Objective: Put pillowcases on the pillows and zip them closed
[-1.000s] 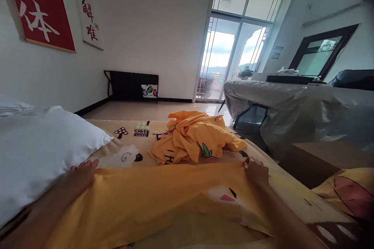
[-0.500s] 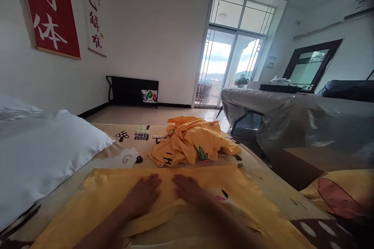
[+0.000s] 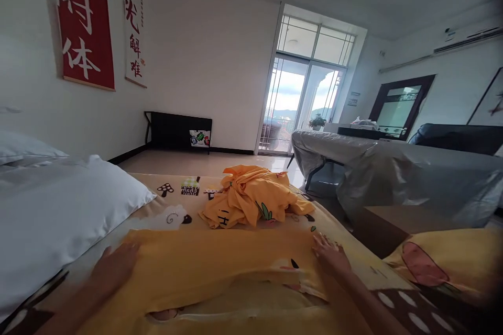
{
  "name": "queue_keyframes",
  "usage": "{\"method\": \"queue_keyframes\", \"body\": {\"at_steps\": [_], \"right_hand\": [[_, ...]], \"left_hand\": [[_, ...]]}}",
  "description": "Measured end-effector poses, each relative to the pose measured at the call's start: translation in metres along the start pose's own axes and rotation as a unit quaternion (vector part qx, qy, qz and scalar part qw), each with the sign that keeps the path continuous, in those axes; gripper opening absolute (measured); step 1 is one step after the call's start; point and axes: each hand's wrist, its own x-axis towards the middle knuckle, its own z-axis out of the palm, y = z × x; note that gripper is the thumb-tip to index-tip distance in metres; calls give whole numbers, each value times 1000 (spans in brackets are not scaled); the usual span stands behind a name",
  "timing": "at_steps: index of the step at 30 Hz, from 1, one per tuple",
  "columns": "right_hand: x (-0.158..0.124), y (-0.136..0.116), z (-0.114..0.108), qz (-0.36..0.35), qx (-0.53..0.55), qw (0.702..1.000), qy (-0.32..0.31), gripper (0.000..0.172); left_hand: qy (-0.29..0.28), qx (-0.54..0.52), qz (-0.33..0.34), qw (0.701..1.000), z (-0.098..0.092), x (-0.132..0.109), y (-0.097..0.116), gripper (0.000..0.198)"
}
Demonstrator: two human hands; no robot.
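Observation:
A yellow cloth (image 3: 204,256) with a small printed figure lies spread across the bed in front of me. Its near part parts in a wide gap, with paler fabric showing inside. My left hand (image 3: 120,260) rests, somewhat blurred, at the cloth's left side with its fingers stretched forward. At the right edge my right hand (image 3: 331,252) lies palm down, fingers apart, and holds nothing. Just beyond the cloth sits a crumpled orange-yellow printed fabric bundle (image 3: 251,193), touched by neither hand.
White pillows (image 3: 90,204) lie on the left of the patterned bed sheet (image 3: 145,183). To the right are a brown box (image 3: 393,220) and a yellow fabric piece with a pink print (image 3: 463,256). A plastic-covered table (image 3: 377,167) stands behind them.
My hands have moved apart from the cloth's middle, the left one to its left side and the right one to its right edge. The view has tilted up slightly.

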Motion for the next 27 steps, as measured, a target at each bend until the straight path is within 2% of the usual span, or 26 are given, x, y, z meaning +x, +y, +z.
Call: {"method": "queue_keyframes", "body": {"at_steps": [2,4,6,8,11,14,17,19,21,24,27], "right_hand": [[-7,-22,-15,-58,3,998,-36,42],[-19,-53,-33,-148,46,986,-66,41],[-34,-87,-52,-215,108,969,-59,38],[-51,-119,-68,-240,123,962,-45,31],[-73,-154,-80,-273,39,959,-66,24],[-86,-172,-75,-294,-52,951,-82,29],[-92,-171,-57,-281,-66,956,-52,28],[-91,-161,-44,-296,-53,953,-28,25],[-89,-146,-31,-333,-43,942,8,25],[-83,-125,-20,-353,-33,933,62,23],[-85,-119,-19,-320,-2,944,86,18]], "left_hand": [[27,-43,18,999,-3,0,18,48],[31,-80,49,995,-6,-2,44,47],[10,-97,104,990,-11,-8,78,47],[-18,-111,183,977,-20,-19,116,45],[-35,-78,270,959,-29,-37,166,42],[-48,-28,313,948,-23,-43,194,50],[-47,-26,300,952,-5,-36,195,49],[-35,-40,281,958,8,-29,184,45],[-30,-58,269,961,16,-24,170,50],[-29,-88,261,961,19,-23,155,60],[-40,-57,243,967,12,-26,158,58]]}}
